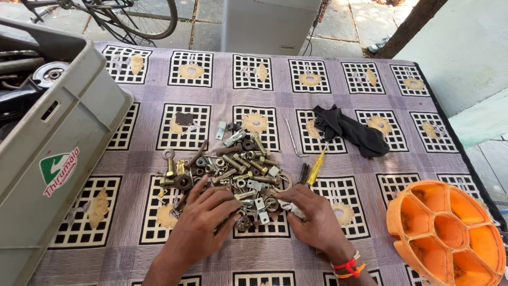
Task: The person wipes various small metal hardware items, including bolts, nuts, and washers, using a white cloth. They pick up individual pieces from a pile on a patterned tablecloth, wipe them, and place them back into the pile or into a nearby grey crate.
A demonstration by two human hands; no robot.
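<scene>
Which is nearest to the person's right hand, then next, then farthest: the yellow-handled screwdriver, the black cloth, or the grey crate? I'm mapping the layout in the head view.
From the right hand:
1. Yellow-handled screwdriver, just above the hand.
2. Black cloth, farther up the table, slightly right.
3. Grey crate, at the far left edge.

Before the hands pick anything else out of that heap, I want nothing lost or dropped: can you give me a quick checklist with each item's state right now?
1. Both hands on the heap of bolts and nuts: left hand, right hand. Ok.
2. Orange divided tray fully on the table: overhangs the right edge. Not ok.
3. Tray compartments free: ok.
4. Yellow-handled screwdriver clear of the heap: ok.
5. Black cloth off the parts: ok.
6. Either hand gripping a part: cannot tell.
</scene>
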